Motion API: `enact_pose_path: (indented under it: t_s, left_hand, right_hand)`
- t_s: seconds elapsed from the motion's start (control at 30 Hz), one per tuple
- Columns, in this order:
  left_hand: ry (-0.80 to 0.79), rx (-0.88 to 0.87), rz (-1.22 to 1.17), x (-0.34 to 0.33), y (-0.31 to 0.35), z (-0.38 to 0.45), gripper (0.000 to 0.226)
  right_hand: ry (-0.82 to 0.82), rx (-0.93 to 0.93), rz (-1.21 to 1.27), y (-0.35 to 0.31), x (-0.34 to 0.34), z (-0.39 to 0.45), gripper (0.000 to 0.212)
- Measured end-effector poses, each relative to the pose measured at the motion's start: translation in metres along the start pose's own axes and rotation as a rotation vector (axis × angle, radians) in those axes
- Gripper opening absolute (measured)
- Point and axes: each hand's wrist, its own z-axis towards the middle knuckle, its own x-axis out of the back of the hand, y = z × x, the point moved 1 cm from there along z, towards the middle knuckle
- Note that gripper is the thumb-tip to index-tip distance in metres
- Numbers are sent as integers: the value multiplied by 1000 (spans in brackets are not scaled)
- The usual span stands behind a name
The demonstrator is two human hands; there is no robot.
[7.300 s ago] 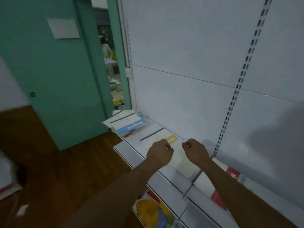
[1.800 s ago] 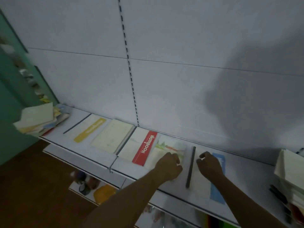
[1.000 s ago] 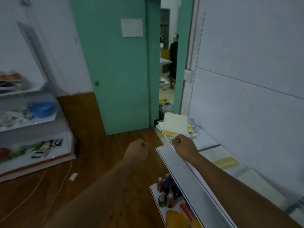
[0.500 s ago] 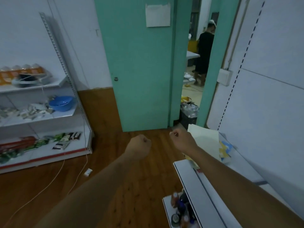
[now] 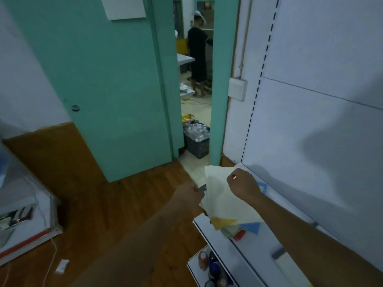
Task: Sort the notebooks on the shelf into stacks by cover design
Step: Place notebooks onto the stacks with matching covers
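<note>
A loose stack of notebooks lies at the left end of the white shelf. Its top cover is plain cream; yellow, blue, green and red corners stick out underneath. My left hand is closed at the stack's left edge, fingers pinched on a dark spine there. My right hand is a closed fist resting over the far right part of the top cover; whether it grips anything is hidden. Another notebook's dark spine shows further along the shelf.
Small bottles stand on the lower shelf. A teal door is ahead, beside an open doorway with a person standing and a crate of bottles. Another shelf unit is at left, across a wooden floor.
My view swung left from the laid-out notebooks to the shelf's left end. Both fists came in to the stack: the left hand reached its edge, the right moved over its top.
</note>
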Motion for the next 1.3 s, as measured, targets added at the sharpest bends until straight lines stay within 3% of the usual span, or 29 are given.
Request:
enact_pose_path:
  t_s: [0.17, 0.27, 0.43, 0.63, 0.83, 1.03, 1.17, 1.3]
  left_hand:
    - [-168, -63, 126, -14, 8, 47, 42]
    - [-234, -111, 181, -23, 6, 61, 49]
    - [-237, -190, 144, -34, -3, 78, 61]
    - [-235, -293, -88, -36, -8, 83, 49]
    - [-290, -270, -329, -45, 14, 56, 30]
    - [-354, -389, -391, -66, 40, 8, 33]
    - [-452, -462, -409, -91, 63, -30, 27]
    - [-549, -503, -404, -128, 79, -77, 24]
  right_hand:
    - [87, -294, -67, 29, 0, 2, 42]
    - [48, -458, -101, 31, -11, -9, 54]
    - [143, -558, -128, 16, -42, -31, 54]
    - [235, -654, 31, 12, -50, -52, 58]
    - [405, -757, 448, 31, -36, -85, 54]
    - [467, -784, 644, 55, -12, -127, 43]
    - [595, -832, 787, 78, 10, -175, 41]
    - [682, -885, 725, 107, 34, -231, 44]
